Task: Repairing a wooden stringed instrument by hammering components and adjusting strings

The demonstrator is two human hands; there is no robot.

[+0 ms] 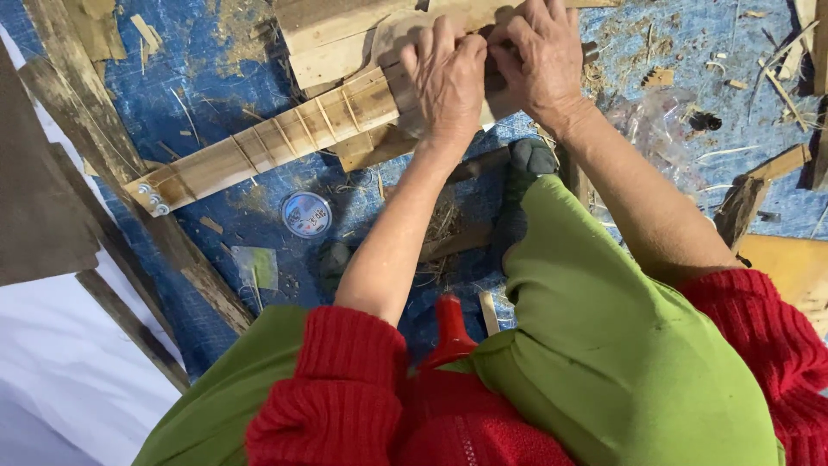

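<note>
Head view looks straight down on a long wooden neck [259, 147], a pale, flat strip crossed by thin fret lines, with small metal pegs at its lower left end. It lies slantwise on a blue tarp [216, 95] and its upper right end runs under both hands, where it meets a pale, rounded wooden body [392, 39] resting against stacked boards [336, 34]. The tarp is rough-woven, worn and strewn with sawdust, chips and splinters; weathered planks [112, 173] cross it at the left, over a white sheet [60, 380] at the lower left corner.

The left hand [444, 78] lies palm down over the neck where it joins the body, fingers curled and pressing on the wood. The right hand [543, 60] is just beside it, touching it, fingers bent down onto the same joint around something dark; whether it pinches anything I cannot tell. Both forearms are bare and reach forward from pushed-up red knitted sleeves [345, 371], above green-trousered knees [621, 345].

Below the neck, a small round tin [307, 214] with a shiny lid sits on the tarp, apart from the hands. A clear plastic bag [655, 129] lies crumpled to the right.
</note>
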